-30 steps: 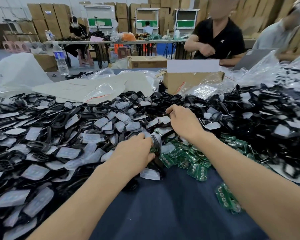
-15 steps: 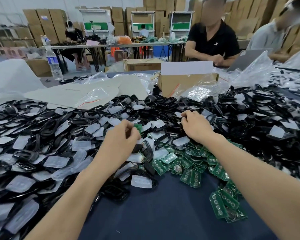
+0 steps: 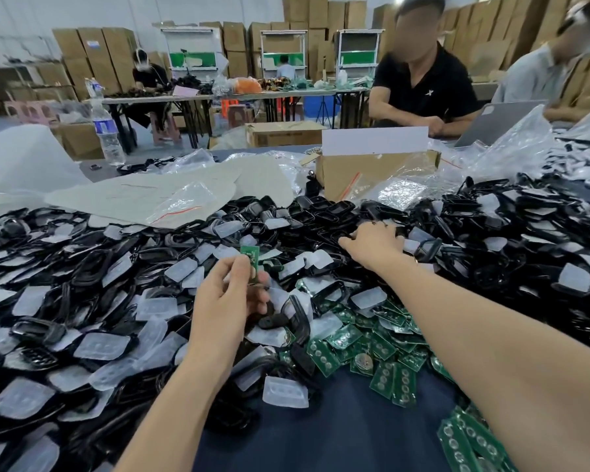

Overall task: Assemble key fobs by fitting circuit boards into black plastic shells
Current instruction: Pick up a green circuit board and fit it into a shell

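Two hands engaged. Left hand [image 3: 229,294] raised above the heap, thumb and fingers pinching a small green rectangular circuit board [image 3: 251,257] by its lower end, board upright and clear of the parts below. Right hand [image 3: 375,241] reached forward, palm down, fingers bent into the heap of glossy black plastic shells [image 3: 321,212]; cannot tell whether closed round one shell or only sorting.

Step in hand, as judged: fetch one shell to match the board. Single out a shell free of its neighbours, bring it to the board over the bare patch of desk, check which face is up before seating, press evenly at the edges and not on the components. Risks: tangled shells lifting together; board slipping from so narrow a pinch.

Surface: dark blue desk [image 3: 338,437], loose pile of green circuit boards [image 3: 372,345] at right, translucent white rubber button pads [image 3: 285,391] scattered among the shells. Beyond: open brown cardboard box [image 3: 372,175], clear plastic bags [image 3: 184,202], clear water bottle [image 3: 106,131]. Room: warehouse, stacked brown cartons [image 3: 89,52], person in black shirt [image 3: 423,86] seated opposite.
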Available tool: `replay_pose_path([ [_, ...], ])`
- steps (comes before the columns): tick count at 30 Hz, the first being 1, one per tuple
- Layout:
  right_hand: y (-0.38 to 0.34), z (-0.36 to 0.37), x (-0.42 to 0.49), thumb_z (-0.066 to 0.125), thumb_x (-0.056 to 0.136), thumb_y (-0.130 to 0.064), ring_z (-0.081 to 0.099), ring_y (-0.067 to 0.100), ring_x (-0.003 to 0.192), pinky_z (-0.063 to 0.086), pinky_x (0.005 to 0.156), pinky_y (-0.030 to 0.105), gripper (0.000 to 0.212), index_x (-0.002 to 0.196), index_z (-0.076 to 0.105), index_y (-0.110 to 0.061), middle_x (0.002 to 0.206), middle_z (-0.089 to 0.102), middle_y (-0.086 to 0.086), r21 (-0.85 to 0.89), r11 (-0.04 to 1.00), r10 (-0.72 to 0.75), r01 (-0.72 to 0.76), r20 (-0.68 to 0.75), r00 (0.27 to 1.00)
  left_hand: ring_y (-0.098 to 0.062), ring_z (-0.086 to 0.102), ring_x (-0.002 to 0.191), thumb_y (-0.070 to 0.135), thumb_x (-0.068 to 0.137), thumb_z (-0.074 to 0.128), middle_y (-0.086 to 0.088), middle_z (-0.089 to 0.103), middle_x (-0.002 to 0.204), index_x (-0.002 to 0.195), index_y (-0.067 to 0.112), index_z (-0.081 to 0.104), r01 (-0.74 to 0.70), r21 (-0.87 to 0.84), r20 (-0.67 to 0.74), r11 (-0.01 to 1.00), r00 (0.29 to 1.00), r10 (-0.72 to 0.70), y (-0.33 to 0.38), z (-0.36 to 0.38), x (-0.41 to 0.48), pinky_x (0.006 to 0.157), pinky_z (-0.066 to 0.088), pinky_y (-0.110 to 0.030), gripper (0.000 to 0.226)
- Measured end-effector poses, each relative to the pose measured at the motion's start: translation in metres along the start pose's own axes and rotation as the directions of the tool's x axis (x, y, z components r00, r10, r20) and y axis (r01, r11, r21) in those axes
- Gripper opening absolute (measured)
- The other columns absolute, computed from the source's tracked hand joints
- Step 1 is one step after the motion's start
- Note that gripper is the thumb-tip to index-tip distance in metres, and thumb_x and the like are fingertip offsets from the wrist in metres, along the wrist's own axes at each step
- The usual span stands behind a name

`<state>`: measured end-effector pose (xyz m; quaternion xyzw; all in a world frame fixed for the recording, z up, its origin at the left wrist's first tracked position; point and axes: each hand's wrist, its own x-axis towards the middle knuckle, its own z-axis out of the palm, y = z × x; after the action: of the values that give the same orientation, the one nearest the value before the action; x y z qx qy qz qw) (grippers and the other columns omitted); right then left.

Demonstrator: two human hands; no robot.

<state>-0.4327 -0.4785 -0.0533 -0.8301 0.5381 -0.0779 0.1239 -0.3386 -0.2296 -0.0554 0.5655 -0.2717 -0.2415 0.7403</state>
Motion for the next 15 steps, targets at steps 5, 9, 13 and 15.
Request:
replay_pose_path([
  [5,-0.002,0.005,-0.008,0.05,0.099,-0.039,0.043,0.038,0.129,0.037,0.105,0.047,0.034,0.119,0.064,-0.015,0.132,0.055,0.016,0.034,0.998,-0.055,0.058,-0.083,0.995,-0.013,0.056,0.054,0.041,0.094,0.059,0.001,0.064,0.072,0.087,0.021,0.063,-0.025,-0.041,0.015,0.999,1.0,0.026,0.002,-0.007,-0.002,0.048,0.049,-0.024,0.021],
  [9,-0.001,-0.005,-0.033,0.046,0.102,-0.032,0.06,0.036,0.095,0.042,0.071,0.037,0.031,0.087,0.058,-0.007,0.088,0.062,0.011,0.239,0.961,-0.099,0.14,-0.176,0.979,-0.012,0.056,0.056,0.04,0.096,0.056,0.004,0.061,0.072,0.081,0.026,0.071,-0.003,-0.069,0.028,0.998,1.0,0.005,0.002,-0.003,-0.006,0.049,0.049,-0.025,0.025],
  [13,-0.009,-0.015,-0.08,0.054,0.101,-0.025,0.07,0.031,0.085,0.055,0.072,0.04,0.024,0.092,0.07,-0.011,0.089,0.076,0.009,0.623,0.75,-0.143,0.224,-0.179,0.974,-0.009,0.06,0.064,0.026,0.104,0.053,0.01,0.065,0.076,0.099,0.029,0.077,0.017,-0.061,0.035,0.998,0.999,-0.015,0.0,-0.004,-0.005,0.057,0.053,-0.023,0.024],
  [15,-0.015,-0.012,-0.108,0.056,0.102,-0.02,0.073,0.012,0.081,0.059,0.073,0.031,0.017,0.094,0.07,-0.025,0.085,0.077,-0.003,0.776,0.583,-0.164,0.242,-0.179,0.97,-0.007,0.062,0.067,0.016,0.103,0.055,0.01,0.067,0.075,0.101,0.03,0.077,0.001,-0.002,0.034,1.0,0.999,-0.001,-0.001,-0.004,-0.006,0.063,0.055,-0.022,0.027],
])
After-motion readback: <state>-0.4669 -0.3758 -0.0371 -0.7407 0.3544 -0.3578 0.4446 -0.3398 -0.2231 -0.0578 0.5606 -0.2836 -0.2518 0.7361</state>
